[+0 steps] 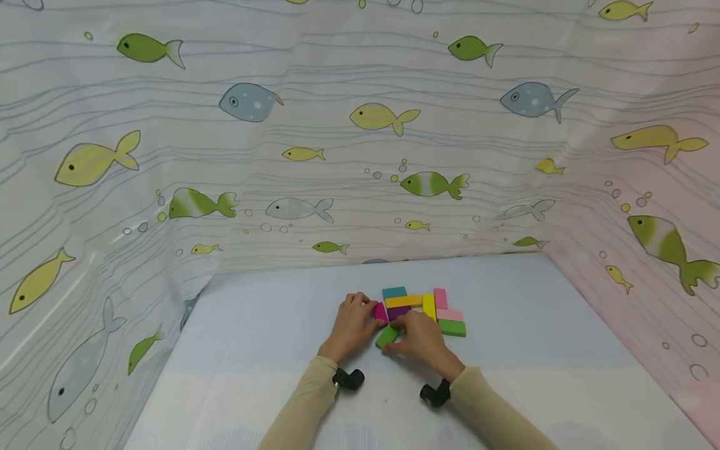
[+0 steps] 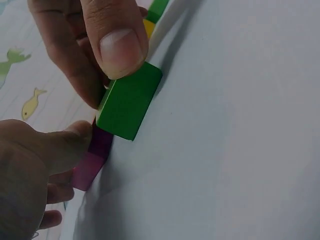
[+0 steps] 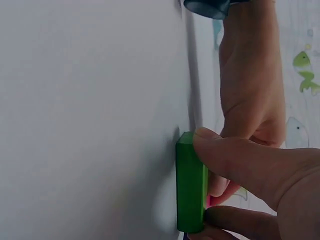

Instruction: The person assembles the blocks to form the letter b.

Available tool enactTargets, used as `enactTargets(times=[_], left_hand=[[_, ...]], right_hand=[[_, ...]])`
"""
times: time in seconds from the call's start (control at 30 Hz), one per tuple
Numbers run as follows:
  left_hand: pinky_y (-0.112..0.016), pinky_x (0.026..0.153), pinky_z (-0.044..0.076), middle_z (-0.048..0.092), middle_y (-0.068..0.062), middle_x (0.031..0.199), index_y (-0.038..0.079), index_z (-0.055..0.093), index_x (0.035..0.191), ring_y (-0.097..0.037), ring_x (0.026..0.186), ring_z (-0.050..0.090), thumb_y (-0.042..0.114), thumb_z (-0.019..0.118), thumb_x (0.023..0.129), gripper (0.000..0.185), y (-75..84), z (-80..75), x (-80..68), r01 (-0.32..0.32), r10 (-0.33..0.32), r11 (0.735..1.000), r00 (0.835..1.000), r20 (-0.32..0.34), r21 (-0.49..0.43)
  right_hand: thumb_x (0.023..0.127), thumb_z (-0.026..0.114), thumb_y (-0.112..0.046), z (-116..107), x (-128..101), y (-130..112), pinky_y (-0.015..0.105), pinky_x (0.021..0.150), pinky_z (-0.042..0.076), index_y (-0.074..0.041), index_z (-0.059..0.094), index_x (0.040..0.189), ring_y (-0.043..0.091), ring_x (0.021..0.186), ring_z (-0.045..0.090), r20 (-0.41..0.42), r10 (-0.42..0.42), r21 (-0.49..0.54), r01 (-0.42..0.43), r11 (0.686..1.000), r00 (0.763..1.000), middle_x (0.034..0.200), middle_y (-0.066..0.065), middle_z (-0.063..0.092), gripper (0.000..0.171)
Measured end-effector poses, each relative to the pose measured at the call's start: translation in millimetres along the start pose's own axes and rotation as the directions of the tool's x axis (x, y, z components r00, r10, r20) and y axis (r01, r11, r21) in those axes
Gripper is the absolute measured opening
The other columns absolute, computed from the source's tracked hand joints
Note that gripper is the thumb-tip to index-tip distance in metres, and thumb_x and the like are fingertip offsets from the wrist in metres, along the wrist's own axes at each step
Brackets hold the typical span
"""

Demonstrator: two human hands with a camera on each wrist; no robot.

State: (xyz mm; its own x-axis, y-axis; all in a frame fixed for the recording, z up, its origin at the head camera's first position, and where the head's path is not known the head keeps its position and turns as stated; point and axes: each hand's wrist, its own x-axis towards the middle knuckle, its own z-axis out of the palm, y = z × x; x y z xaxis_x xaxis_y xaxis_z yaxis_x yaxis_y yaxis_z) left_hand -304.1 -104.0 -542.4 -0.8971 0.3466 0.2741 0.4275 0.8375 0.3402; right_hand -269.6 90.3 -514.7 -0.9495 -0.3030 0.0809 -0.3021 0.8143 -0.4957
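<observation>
We see no brand, label or writing on any block or on the fish-printed curtain (image 1: 360, 125) that walls in the pale blue tabletop (image 1: 534, 350). On it the right hand (image 1: 419, 340) pinches a bright green rectangular wooden block (image 1: 387, 336) between thumb and fingers, at the near left corner of a cluster of flat coloured blocks. The left hand (image 1: 351, 325) lies with curled fingers against a magenta block (image 1: 380, 312) just behind the green one; we cannot tell whether it grips it. The cluster also holds a teal block (image 1: 394, 292), a long yellow block (image 1: 402, 301), a pink block (image 1: 440, 298) and a second green block (image 1: 452, 327). Broad open tabletop lies left, right and in front of the cluster; the curtain stands near behind it. The left wrist view alone shows the green block touching a purple block (image 2: 97, 150), tilted against it. The right wrist view alone shows the green block's narrow edge (image 3: 191, 185) under the thumb.
</observation>
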Motion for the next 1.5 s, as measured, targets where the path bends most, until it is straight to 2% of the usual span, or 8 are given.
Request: enactTargets(times=[0.27,0.43,0.73,1.03,1.2,1.5], left_hand=[[-0.055,0.107,0.049,0.063,-0.012,0.123,0.006,0.073,0.13,-0.034,0.123,0.053,0.034,0.079,0.097,0.043,-5.7,-7.7,-2.1,0.008,-0.009,1.0,0.999,0.033,0.027],[-0.056,0.11,0.048,0.064,-0.012,0.124,0.006,0.073,0.131,-0.033,0.124,0.054,0.036,0.079,0.097,0.046,-10.5,-12.5,-8.7,0.028,-0.031,0.998,0.998,0.058,0.052],[-0.057,0.108,0.048,0.065,-0.011,0.122,0.006,0.074,0.129,-0.033,0.124,0.055,0.036,0.082,0.094,0.047,-21.1,-25.7,-20.4,0.012,-0.02,0.996,0.996,0.084,0.092],[-0.056,0.1,0.051,0.065,-0.011,0.12,0.005,0.074,0.128,-0.034,0.119,0.057,0.032,0.083,0.093,0.045,-27.2,-34.1,-40.1,0.013,-0.018,0.997,0.997,0.07,0.072],[-0.053,0.097,0.052,0.065,-0.012,0.119,0.004,0.074,0.128,-0.032,0.115,0.058,0.028,0.085,0.091,0.046,-26.9,-37.6,-51.2,0.003,-0.004,1.0,0.998,0.067,0.01],[-0.047,0.091,0.053,0.066,-0.01,0.116,0.004,0.075,0.127,-0.029,0.11,0.059,0.027,0.087,0.089,0.046,-24.4,-41.3,-72.1,-0.018,0.02,1.0,0.998,0.067,-0.025]], right_hand=[[0.072,0.099,-0.039,7,-2,-8,0.032,0.08,0.055,-0.009,0.081,0.119,0.013,0.089,0.061,0.067,-0.067,0.056,0.063,0.996,0.995,0.106,0.002,0.081,0.058],[0.071,0.1,-0.039,15,-7,-16,0.026,0.075,0.05,-0.011,0.082,0.119,0.01,0.084,0.056,0.084,-0.116,0.078,0.109,0.991,0.99,0.105,-0.001,0.081,0.058],[0.072,0.1,-0.036,16,-14,-30,0.023,0.07,0.047,-0.013,0.083,0.117,0.007,0.078,0.055,0.119,-0.183,0.126,0.168,0.978,0.976,0.098,-0.004,0.078,0.054],[0.071,0.099,-0.039,22,-20,-39,0.023,0.072,0.045,-0.018,0.083,0.118,0.002,0.077,0.055,0.18,-0.222,0.13,0.2,0.971,0.958,0.1,-0.01,0.079,0.054],[0.072,0.099,-0.04,23,-28,-48,0.023,0.074,0.045,-0.021,0.083,0.119,0.0,0.079,0.055,0.226,-0.236,0.129,0.212,0.969,0.945,0.098,-0.014,0.077,0.053],[0.074,0.098,-0.039,29,-43,-63,0.02,0.072,0.046,-0.022,0.083,0.118,-0.005,0.078,0.056,0.257,-0.326,0.106,0.308,0.945,0.91,0.099,-0.017,0.078,0.049]])
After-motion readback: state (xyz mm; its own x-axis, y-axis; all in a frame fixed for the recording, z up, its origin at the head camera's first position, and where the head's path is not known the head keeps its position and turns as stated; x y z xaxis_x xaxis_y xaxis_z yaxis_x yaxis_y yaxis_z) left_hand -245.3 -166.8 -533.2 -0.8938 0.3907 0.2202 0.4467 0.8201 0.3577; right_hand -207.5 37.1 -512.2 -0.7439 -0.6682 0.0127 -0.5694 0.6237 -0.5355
